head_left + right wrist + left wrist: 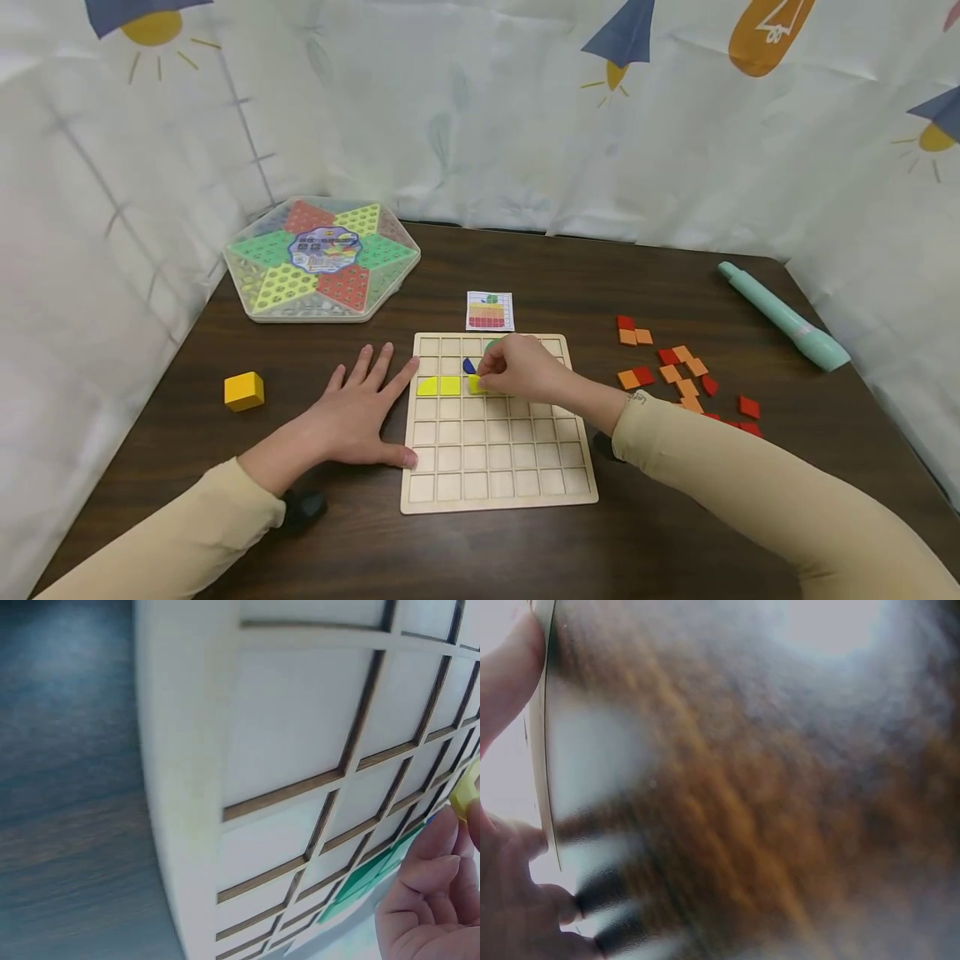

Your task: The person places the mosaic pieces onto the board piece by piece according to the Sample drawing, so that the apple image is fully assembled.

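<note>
A pale wooden grid board [495, 467] lies on the dark table. In its third row sit two yellow tiles [438, 386], with a blue piece [468, 366] above and a green piece [491, 343] partly hidden. My right hand [517, 368] curls over the board and pinches another yellow tile [476, 384] beside those two; the right wrist view shows the yellow tile [466, 791] at my fingertips, with green tiles [367, 874] further along the board. My left hand [363, 412] lies flat on the table, fingers spread, thumb against the board's left edge [544, 750].
Loose red and orange tiles [678, 375] are scattered right of the board. A small pattern card [490, 311] lies behind it. A yellow cube [243, 391] sits at left, a hexagonal game case [322, 258] at back left, and a teal pen-like tool [783, 315] at right.
</note>
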`<act>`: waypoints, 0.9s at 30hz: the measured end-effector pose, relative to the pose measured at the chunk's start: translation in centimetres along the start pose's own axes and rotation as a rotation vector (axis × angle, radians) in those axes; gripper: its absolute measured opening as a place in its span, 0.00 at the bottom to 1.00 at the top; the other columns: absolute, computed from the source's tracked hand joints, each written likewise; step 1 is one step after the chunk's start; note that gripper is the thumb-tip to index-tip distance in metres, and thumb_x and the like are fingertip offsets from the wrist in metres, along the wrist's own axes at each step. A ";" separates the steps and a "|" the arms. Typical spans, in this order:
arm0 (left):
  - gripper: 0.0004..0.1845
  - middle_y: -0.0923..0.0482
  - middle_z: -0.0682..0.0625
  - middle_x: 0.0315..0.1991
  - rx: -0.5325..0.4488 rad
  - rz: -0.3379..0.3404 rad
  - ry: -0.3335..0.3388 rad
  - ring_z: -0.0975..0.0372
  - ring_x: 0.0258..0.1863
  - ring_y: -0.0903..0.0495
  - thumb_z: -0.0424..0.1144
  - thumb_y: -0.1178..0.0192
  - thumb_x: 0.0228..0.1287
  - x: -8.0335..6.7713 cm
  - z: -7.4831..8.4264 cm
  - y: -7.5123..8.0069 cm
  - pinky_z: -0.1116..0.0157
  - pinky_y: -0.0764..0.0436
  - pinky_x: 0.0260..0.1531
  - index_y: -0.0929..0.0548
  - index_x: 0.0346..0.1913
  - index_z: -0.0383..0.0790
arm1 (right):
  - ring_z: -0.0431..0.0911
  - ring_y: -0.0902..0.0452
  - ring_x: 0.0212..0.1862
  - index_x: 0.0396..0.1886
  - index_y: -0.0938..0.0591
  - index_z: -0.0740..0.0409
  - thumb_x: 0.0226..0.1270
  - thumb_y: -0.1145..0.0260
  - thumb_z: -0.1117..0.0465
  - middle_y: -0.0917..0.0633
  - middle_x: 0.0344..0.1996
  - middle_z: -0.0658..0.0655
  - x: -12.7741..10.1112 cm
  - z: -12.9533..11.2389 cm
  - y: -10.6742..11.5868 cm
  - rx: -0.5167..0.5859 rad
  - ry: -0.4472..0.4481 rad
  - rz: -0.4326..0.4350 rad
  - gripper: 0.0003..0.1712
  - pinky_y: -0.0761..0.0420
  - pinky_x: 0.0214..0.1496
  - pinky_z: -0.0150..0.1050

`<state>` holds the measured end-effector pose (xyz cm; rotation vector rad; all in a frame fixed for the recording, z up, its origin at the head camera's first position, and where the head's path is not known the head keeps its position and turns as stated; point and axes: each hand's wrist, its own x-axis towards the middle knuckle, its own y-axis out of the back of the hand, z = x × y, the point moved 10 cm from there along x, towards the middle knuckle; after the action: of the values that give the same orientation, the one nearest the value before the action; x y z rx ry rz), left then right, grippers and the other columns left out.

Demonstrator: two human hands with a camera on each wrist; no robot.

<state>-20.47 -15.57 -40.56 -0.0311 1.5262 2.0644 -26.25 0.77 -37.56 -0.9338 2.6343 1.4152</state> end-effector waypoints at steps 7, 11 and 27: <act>0.68 0.63 0.30 0.83 -0.002 -0.008 0.006 0.31 0.81 0.64 0.74 0.30 0.47 0.0 0.1 0.0 0.26 0.54 0.70 0.52 0.83 0.44 | 0.39 0.22 0.30 0.30 0.12 0.57 0.63 0.24 0.62 0.12 0.26 0.50 0.5 -0.4 -0.4 -0.040 -0.017 0.005 0.05 0.22 0.38 0.31; 0.68 0.64 0.31 0.83 -0.005 -0.010 0.010 0.32 0.81 0.64 0.74 0.30 0.47 0.0 0.0 0.0 0.26 0.55 0.70 0.52 0.84 0.44 | 0.40 0.24 0.28 0.27 0.12 0.56 0.62 0.24 0.62 0.13 0.25 0.49 0.9 -1.0 -0.5 -0.106 -0.010 0.009 0.06 0.24 0.36 0.31; 0.69 0.63 0.30 0.82 -0.005 -0.003 0.006 0.31 0.80 0.64 0.74 0.30 0.47 -0.1 0.1 0.0 0.25 0.54 0.70 0.52 0.84 0.44 | 0.40 0.25 0.24 0.23 0.12 0.56 0.65 0.26 0.61 0.15 0.20 0.48 1.2 -1.7 -0.9 -0.290 -0.020 0.021 0.10 0.27 0.29 0.32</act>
<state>-20.39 -15.53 -40.50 -0.0410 1.5232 2.0678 -26.37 -1.49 -37.54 -0.9072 2.4737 1.8366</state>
